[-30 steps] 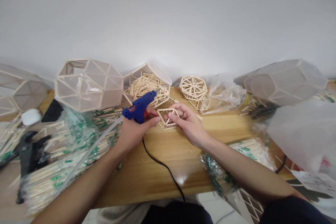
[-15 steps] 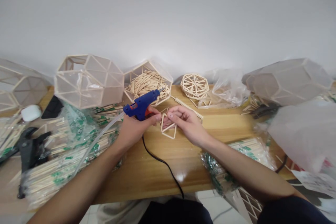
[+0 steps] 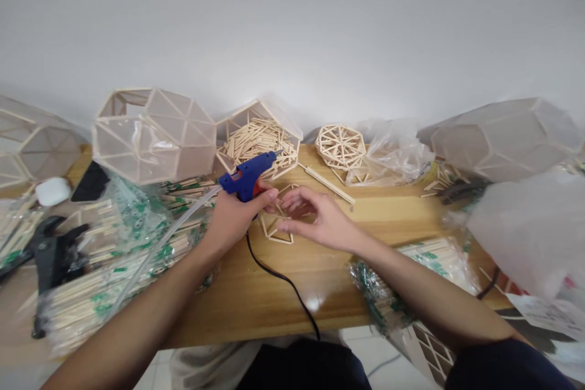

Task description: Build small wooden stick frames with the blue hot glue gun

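Observation:
My left hand [image 3: 233,219] is closed around a blue hot-glue gun [image 3: 249,175] whose nozzle points up and to the right. A clear glue stick trails from the back of the gun, and a black cord [image 3: 278,277] runs down toward me. A small flat frame of wooden sticks [image 3: 270,230] lies on the wooden table [image 3: 283,304] just below the gun. My right hand [image 3: 320,222] hovers over this frame with its fingers loosely spread. The thumb tip touches the frame's right edge.
A faceted stick shell filled with loose sticks [image 3: 256,137] stands behind the gun. Covered polyhedral shells [image 3: 153,134] [image 3: 503,134] flank it, with a round lattice disc [image 3: 340,146] between. Bags of sticks [image 3: 114,268], a black glue gun [image 3: 52,256] and plastic bags [image 3: 525,231] crowd both sides.
My right hand held the stick frame up between its fingers; now the frame lies flat on the table, further left, and the fingers have spread apart. The left hand kept the glue gun.

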`<state>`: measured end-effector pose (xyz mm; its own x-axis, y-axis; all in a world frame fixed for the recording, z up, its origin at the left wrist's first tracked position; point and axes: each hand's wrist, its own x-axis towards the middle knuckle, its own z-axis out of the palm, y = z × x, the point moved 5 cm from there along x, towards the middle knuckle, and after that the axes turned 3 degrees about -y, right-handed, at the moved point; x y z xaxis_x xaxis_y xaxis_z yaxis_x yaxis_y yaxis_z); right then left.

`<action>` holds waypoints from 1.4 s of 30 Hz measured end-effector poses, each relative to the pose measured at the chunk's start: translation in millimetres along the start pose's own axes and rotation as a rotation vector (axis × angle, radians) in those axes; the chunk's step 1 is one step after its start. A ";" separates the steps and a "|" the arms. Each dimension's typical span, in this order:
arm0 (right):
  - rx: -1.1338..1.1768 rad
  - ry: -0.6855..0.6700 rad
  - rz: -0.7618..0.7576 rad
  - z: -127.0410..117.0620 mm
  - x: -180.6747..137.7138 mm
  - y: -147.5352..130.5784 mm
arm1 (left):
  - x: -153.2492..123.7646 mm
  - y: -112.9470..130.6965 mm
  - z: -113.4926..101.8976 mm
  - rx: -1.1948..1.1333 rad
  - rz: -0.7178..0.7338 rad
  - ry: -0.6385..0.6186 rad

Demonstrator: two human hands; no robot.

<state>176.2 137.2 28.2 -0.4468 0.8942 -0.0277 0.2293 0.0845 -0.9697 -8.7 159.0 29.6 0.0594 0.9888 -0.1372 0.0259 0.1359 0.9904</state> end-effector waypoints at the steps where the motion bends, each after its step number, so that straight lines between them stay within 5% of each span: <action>1: -0.098 -0.042 -0.040 4.5 -2.1 -1.8 | -0.1 -0.4 -0.1 -0.008 -0.008 0.006; 5: -0.419 -0.115 -0.169 18.8 -7.3 -0.1 | -1.2 -0.1 -0.3 -0.036 -0.009 0.019; 13: -0.672 -0.024 -0.297 25.2 -1.1 5.5 | -1.5 5.4 -2.6 -0.109 0.093 0.074; 42: -0.812 -0.076 -0.175 36.6 -5.3 3.0 | -3.2 7.4 -4.7 -0.135 0.116 0.081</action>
<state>147.6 116.6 16.6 -0.5845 0.8090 0.0624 0.6902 0.5362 -0.4859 -13.4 157.1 37.4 -0.0268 0.9993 -0.0256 -0.1110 0.0225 0.9936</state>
